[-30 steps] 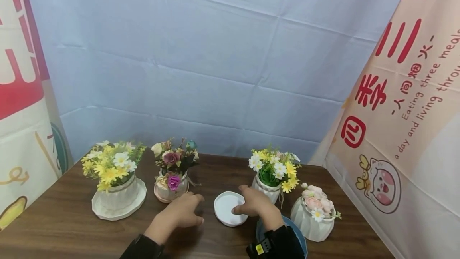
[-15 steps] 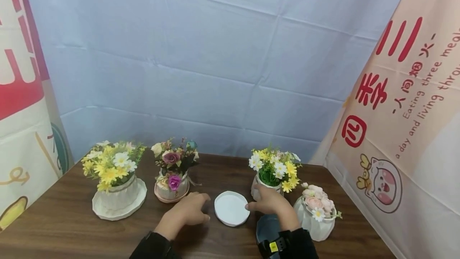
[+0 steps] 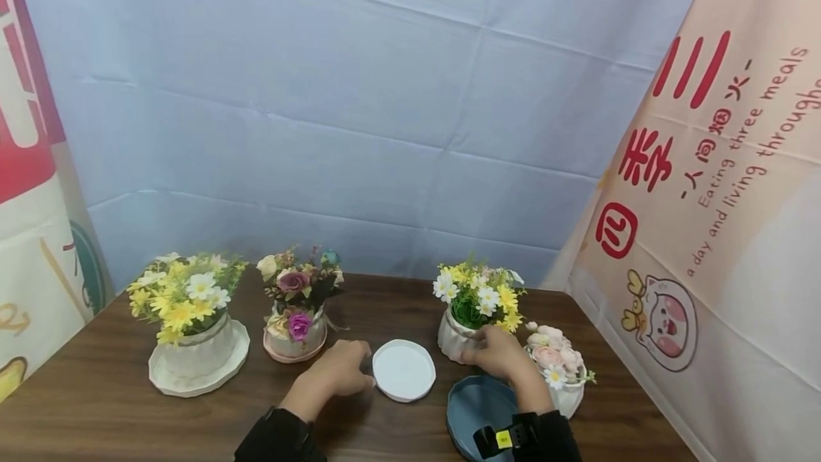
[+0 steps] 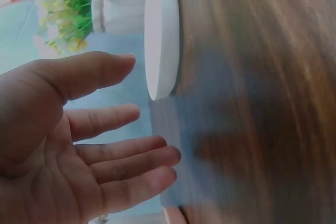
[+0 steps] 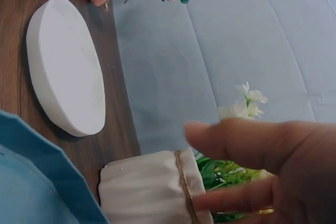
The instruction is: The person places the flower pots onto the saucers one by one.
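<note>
Flowerpot (image 3: 452,339), white, ridged, twine-bound, yellow and white flowers (image 3: 487,296)

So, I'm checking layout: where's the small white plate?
Head view: the small white plate lies low centre, between left hand and right hand, upper left of the blue plate.

1. The dish (image 3: 404,371) lies on the worktop (image 3: 83,419).
2. Just left of the dish is the left hand (image 3: 340,371).
3. Farther left and slightly behind the dish, the rose pot (image 3: 298,345) stands in a saucer (image 3: 276,356).
4. Farthest left of the dish, the left daisy pot (image 3: 205,348) stands on a plate (image 3: 240,349).
5. Right of and behind the dish stands the right daisy pot (image 3: 452,339), the right hand (image 3: 503,355) close by it.
6. Right of and before the dish sits the tray (image 3: 474,408).
7. Farthest right of the dish stands the end pot (image 3: 567,399).
</note>
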{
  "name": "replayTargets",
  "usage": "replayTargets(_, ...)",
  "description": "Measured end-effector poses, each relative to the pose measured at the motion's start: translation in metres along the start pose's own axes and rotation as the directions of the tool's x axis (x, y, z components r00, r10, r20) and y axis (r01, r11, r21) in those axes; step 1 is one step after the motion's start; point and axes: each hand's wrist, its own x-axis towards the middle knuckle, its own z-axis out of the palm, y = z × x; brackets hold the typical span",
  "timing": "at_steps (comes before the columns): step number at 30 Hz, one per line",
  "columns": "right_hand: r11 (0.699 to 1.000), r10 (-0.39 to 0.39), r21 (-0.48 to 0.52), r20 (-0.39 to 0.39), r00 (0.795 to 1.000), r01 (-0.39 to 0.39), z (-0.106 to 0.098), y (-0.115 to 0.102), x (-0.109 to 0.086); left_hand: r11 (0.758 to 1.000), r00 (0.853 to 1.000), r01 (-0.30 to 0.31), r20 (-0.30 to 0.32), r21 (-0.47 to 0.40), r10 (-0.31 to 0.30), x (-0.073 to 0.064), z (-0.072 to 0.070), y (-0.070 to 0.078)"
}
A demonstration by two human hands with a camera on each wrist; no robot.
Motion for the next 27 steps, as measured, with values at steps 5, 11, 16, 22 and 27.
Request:
replayTargets(5, 0.999, 0.053, -0.003, -0.061, 0.997, -0.053, -0.001, 0.005, 0.003, 0.997, 0.998, 0.056, -0.037, -0.049, -0.058, 0.002, 0.003, -0.001)
replayTargets(11, 0.996, 0.088, 0.028, -0.058, 0.994, -0.086, -0.001, 0.012, 0.009, 0.992, 0.989, 0.109, -0.094, -0.059, -0.114, 0.006, 0.009, -0.002)
replayTargets(16, 0.985, 0.116, 0.136, -0.039, 0.993, -0.110, 0.000, 0.018, 0.019, 0.990, 0.987, 0.114, -0.102, -0.078, -0.122, 0.008, 0.013, 0.001)
replayTargets(22, 0.944, 0.154, 0.293, 0.011, 0.988, -0.150, 0.006, 0.025, 0.032, 0.977, 0.984, 0.111, -0.118, -0.180, -0.134, 0.009, 0.019, 0.003)
replayTargets(27, 0.900, 0.183, 0.396, 0.032, 0.983, -0.181, 0.011, 0.026, 0.040, 0.928, 0.974, 0.184, -0.070, -0.323, -0.218, 0.012, 0.025, 0.003)
